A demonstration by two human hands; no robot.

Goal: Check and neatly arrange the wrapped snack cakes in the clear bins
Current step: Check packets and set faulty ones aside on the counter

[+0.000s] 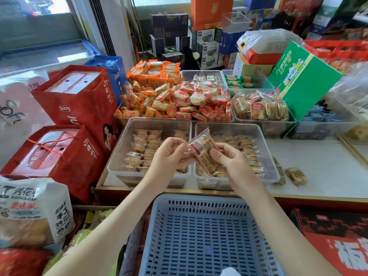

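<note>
Over the bench (318, 160): my left hand (171, 155) and right hand (229, 159) pinch one wrapped cake (203, 150).
Left bin (159, 119) rowed; right bin (235, 125) looks unfinished; two strays (296, 175) outside.

White counter (318, 162) (daylit window (49, 5) behind).

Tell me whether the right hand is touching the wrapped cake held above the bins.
Touching. The head view shows the right hand's thumb pressed on the wrapped cake; the left hand pinches its other edge.
</note>
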